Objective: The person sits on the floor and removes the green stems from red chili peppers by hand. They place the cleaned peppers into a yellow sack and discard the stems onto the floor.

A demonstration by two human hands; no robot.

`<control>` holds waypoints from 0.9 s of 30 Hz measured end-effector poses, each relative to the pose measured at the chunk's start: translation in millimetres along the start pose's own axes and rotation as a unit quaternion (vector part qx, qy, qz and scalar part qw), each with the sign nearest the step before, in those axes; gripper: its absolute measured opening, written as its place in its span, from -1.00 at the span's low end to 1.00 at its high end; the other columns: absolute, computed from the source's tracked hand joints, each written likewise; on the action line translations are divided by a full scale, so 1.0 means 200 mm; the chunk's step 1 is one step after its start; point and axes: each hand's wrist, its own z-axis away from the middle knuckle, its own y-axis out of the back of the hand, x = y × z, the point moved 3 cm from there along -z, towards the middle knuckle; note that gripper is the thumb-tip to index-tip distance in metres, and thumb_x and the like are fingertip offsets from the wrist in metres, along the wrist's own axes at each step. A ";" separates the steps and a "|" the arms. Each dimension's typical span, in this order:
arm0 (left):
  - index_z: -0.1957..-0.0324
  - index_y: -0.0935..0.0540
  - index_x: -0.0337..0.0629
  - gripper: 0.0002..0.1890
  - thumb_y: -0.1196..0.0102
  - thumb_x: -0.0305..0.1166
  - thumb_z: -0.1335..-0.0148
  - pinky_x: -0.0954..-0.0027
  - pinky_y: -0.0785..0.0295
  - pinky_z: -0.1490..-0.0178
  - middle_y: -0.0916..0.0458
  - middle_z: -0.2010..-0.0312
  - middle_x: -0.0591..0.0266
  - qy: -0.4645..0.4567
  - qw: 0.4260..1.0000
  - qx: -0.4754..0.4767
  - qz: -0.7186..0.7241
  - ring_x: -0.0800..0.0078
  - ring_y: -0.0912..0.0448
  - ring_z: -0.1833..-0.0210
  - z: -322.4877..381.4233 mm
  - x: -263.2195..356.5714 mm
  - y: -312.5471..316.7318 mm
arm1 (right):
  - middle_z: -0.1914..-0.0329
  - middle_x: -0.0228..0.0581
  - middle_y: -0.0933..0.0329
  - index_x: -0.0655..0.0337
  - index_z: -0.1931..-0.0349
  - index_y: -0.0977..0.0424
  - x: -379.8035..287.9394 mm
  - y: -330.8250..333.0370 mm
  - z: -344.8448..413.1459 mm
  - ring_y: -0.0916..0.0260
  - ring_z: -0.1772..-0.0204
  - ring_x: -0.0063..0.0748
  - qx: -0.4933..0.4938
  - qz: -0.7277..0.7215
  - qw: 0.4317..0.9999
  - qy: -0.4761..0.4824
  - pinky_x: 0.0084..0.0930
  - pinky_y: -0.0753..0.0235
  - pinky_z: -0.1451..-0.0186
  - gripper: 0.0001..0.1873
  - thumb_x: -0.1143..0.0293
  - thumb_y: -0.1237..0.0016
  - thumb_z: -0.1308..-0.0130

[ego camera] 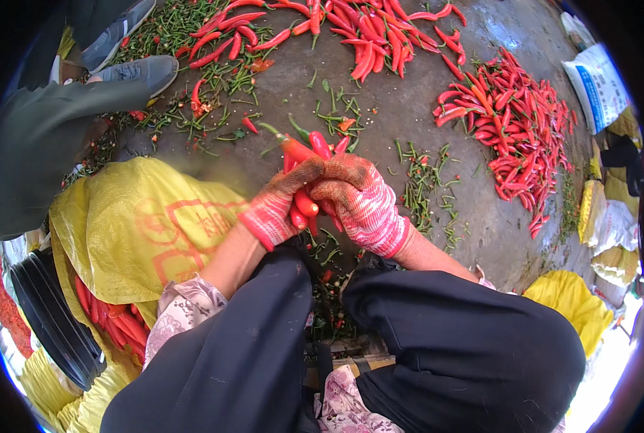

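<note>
Both my hands meet in front of my knees, in red-and-white knitted gloves with dirty brown fingers. My left hand (284, 195) is closed around several red chili peppers (298, 150), whose green stems point up and away from me. My right hand (357, 197) presses against the same bunch, with more chilies under its fingers; one green stem rises between the hands. Smooth red tips stick out below the fingers. How the chilies are split between the hands is partly hidden.
Red chili piles lie ahead (373, 38) and at right (517, 130). Cut green stems (427, 184) litter the floor. A yellow woven sack (132, 216) with chilies stands at left, beside a black round container (56, 314). Another person's shoes (148, 73) are upper left; a white sack (598, 89) lies far right.
</note>
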 end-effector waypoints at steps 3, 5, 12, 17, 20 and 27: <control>0.07 -0.63 -0.20 -0.62 -0.40 -0.20 -0.19 0.45 -0.56 0.45 -0.66 0.35 0.23 0.020 0.996 -0.060 -0.057 0.44 -0.64 0.43 0.03 0.06 -0.07 | 0.14 -0.06 -0.56 0.18 0.21 -0.59 0.00 0.07 -0.02 -0.54 0.07 0.09 0.013 0.008 0.999 0.039 -0.17 -0.56 0.02 -0.81 0.47 -0.10 -0.13; 0.11 -0.63 -0.19 -0.67 -0.39 -0.22 -0.21 0.45 -0.58 0.44 -0.66 0.39 0.27 -0.041 0.999 0.003 -0.029 0.44 -0.65 0.43 0.01 0.08 -0.09 | 0.13 -0.10 -0.59 0.16 0.14 -0.59 -0.03 0.11 -0.03 -0.56 0.05 0.04 -0.041 -0.026 0.999 0.011 -0.18 -0.58 0.01 -0.80 0.48 -0.06 -0.22; -0.02 -0.54 -0.26 -0.57 -0.40 -0.49 -0.10 0.41 -0.50 0.56 -0.67 0.45 0.22 -0.141 0.903 0.029 -0.404 0.49 -0.61 0.58 0.04 0.08 -0.12 | 0.40 0.00 -0.54 0.23 0.33 -0.51 0.09 0.24 -0.13 -0.58 0.23 0.04 -0.144 0.117 0.964 -0.188 -0.16 -0.54 0.18 -0.50 -0.11 0.00 -0.36; 0.01 -0.56 -0.23 -0.58 -0.38 -0.48 -0.06 0.45 -0.52 0.55 -0.66 0.42 0.27 -0.130 0.870 -0.015 -0.475 0.54 -0.62 0.55 0.09 0.08 -0.16 | 0.32 0.01 -0.54 0.17 0.16 -0.54 0.22 0.23 -0.14 -0.55 0.15 0.10 -0.267 -0.046 0.952 -0.144 -0.09 -0.52 0.15 -0.66 0.09 0.14 -0.48; 0.06 -0.59 -0.23 -0.60 -0.39 -0.44 -0.02 0.47 -0.59 0.45 -0.66 0.38 0.31 -0.062 0.871 -0.019 -0.487 0.58 -0.61 0.49 0.10 0.08 -0.17 | 0.35 0.05 -0.54 0.22 0.19 -0.54 0.25 0.22 -0.08 -0.52 0.23 0.13 -0.327 -0.080 0.933 -0.127 -0.08 -0.48 0.19 -0.67 0.14 0.14 -0.51; 0.03 -0.59 -0.18 -0.59 -0.42 -0.42 -0.07 0.53 -0.53 0.52 -0.65 0.42 0.32 0.082 0.861 -0.078 -0.496 0.61 -0.62 0.51 0.19 0.08 -0.23 | 0.55 -0.19 -0.33 0.24 0.36 -0.46 0.11 0.20 0.04 -0.34 0.44 -0.29 -0.210 -0.266 0.933 -0.116 -0.34 -0.35 0.36 -0.75 0.28 0.09 -0.46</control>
